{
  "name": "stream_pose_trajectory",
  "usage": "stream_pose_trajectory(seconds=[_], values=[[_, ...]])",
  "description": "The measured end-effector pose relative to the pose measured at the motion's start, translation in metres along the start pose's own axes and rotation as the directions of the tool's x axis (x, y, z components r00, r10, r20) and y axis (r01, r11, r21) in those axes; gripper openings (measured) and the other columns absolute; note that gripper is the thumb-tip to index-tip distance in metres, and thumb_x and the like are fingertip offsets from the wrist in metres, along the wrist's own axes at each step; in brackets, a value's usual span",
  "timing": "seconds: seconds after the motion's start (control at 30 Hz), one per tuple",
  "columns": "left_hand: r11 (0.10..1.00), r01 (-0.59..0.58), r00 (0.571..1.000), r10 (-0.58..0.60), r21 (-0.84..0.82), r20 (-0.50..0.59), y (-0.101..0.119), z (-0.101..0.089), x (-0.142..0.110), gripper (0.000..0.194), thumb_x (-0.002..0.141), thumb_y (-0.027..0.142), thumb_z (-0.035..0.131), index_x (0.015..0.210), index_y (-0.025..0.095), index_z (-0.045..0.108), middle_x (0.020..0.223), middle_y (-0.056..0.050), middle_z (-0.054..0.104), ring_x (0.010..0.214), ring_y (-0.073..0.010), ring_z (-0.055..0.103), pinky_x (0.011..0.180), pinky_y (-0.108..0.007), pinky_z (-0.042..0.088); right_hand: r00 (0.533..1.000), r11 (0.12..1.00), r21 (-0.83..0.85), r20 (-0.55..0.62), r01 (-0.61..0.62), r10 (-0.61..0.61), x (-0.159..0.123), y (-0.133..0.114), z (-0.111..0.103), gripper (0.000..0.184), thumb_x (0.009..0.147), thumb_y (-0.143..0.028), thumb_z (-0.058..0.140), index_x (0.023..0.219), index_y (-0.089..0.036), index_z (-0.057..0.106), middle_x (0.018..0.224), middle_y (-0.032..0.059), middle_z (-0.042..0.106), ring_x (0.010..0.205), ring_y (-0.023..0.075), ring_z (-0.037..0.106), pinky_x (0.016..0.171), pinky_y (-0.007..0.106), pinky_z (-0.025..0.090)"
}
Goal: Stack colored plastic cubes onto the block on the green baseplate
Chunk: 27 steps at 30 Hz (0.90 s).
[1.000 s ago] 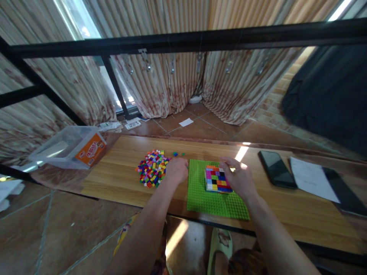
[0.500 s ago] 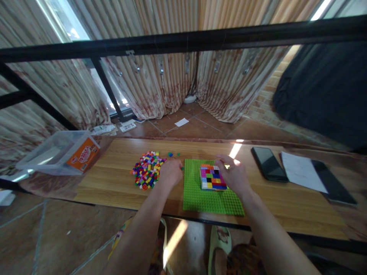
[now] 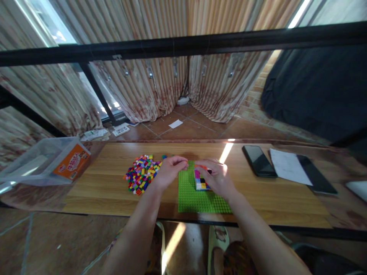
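My left hand point(image 3: 168, 173) hovers at the upper left edge of the green baseplate point(image 3: 187, 200). Its thumb and fingertips are pinched together, with a small orange-red building brick point(image 3: 186, 163) showing at their tips. On the baseplate sits a low square block of multicoloured bricks point(image 3: 202, 186), partly covered by my right hand point(image 3: 218, 177). The right fingers are bent and drawn together over the block's top; whatever lies between them is hidden. Left of the baseplate is a pile of loose bricks point(image 3: 142, 173), close to my left wrist.
A clear plastic box point(image 3: 43, 156) with an orange label stands beyond the wooden tabletop's point(image 3: 94, 183) left end. To the right lie a black phone point(image 3: 259, 161), a white paper point(image 3: 289, 166) and a dark flat device point(image 3: 318, 177). A black rail point(image 3: 160, 47) crosses behind.
My left hand has moved from beside the brick pile to the baseplate's upper edge. My right hand has shifted left across the brick block, covering more of it. The view has turned slightly right.
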<state>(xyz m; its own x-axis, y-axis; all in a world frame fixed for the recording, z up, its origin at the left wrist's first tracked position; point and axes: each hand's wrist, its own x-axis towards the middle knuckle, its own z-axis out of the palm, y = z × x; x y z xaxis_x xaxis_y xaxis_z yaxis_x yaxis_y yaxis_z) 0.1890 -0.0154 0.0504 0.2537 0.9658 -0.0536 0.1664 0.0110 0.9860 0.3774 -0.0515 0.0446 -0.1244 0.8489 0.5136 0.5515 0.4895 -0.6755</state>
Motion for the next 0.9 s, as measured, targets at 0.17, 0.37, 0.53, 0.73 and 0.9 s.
stream_pose_trajectory(seconds=[0.17,0.37,0.53,0.73,0.9], values=[[0.982,0.08,0.989,-0.056,-0.174,0.136,0.008,0.007,-0.004,0.032,0.073,0.037,0.069,0.094,0.012,0.069,0.083,-0.005,0.07,0.074,-0.0118,0.061,0.075,-0.026,0.048,0.999,0.999,0.04,0.035,0.008,-0.009,0.001,-0.008,0.002,0.019,0.088,-0.032,0.058,0.099,-0.028,0.072,0.094,0.0042,0.07,0.09,0.0195,0.063,0.084,0.037,0.052],[0.968,0.107,0.971,-0.052,-0.229,0.232,0.009,0.011,-0.004,0.036,0.071,0.032,0.074,0.1,0.012,0.067,0.096,-0.006,0.07,0.08,-0.0123,0.063,0.079,-0.027,0.049,0.996,0.99,0.137,0.086,-0.027,0.016,0.0,-0.007,-0.001,0.017,0.088,-0.033,0.058,0.095,-0.028,0.073,0.091,0.0031,0.069,0.088,0.0178,0.063,0.08,0.034,0.052],[0.974,0.116,0.975,-0.074,-0.196,0.211,0.004,0.014,0.0,0.026,0.078,0.027,0.065,0.099,0.011,0.066,0.084,-0.004,0.07,0.072,-0.0103,0.062,0.075,-0.026,0.049,0.996,0.992,0.104,0.057,-0.076,0.071,-0.002,0.004,-0.004,0.017,0.087,-0.032,0.059,0.088,-0.025,0.074,0.088,0.0035,0.069,0.084,0.0173,0.064,0.08,0.034,0.052],[0.992,0.04,0.997,-0.033,0.118,-0.063,-0.017,0.015,0.014,0.022,0.082,0.027,0.055,0.09,0.011,0.069,0.079,-0.005,0.069,0.07,-0.013,0.061,0.066,-0.024,0.047,0.948,0.949,0.068,-0.052,-0.309,0.313,-0.004,0.023,-0.008,0.023,0.08,-0.042,0.063,0.084,-0.023,0.075,0.094,0.0066,0.068,0.085,0.0198,0.065,0.077,0.035,0.055],[0.98,0.044,0.998,-0.036,0.192,-0.043,-0.024,0.026,0.015,0.028,0.083,0.027,0.053,0.1,0.013,0.071,0.084,-0.005,0.072,0.072,-0.0142,0.062,0.067,-0.024,0.048,0.958,0.954,0.083,0.011,-0.287,0.287,-0.008,0.028,0.002,0.02,0.078,-0.04,0.067,0.082,-0.024,0.077,0.101,0.0083,0.065,0.091,0.0209,0.063,0.078,0.037,0.055]])
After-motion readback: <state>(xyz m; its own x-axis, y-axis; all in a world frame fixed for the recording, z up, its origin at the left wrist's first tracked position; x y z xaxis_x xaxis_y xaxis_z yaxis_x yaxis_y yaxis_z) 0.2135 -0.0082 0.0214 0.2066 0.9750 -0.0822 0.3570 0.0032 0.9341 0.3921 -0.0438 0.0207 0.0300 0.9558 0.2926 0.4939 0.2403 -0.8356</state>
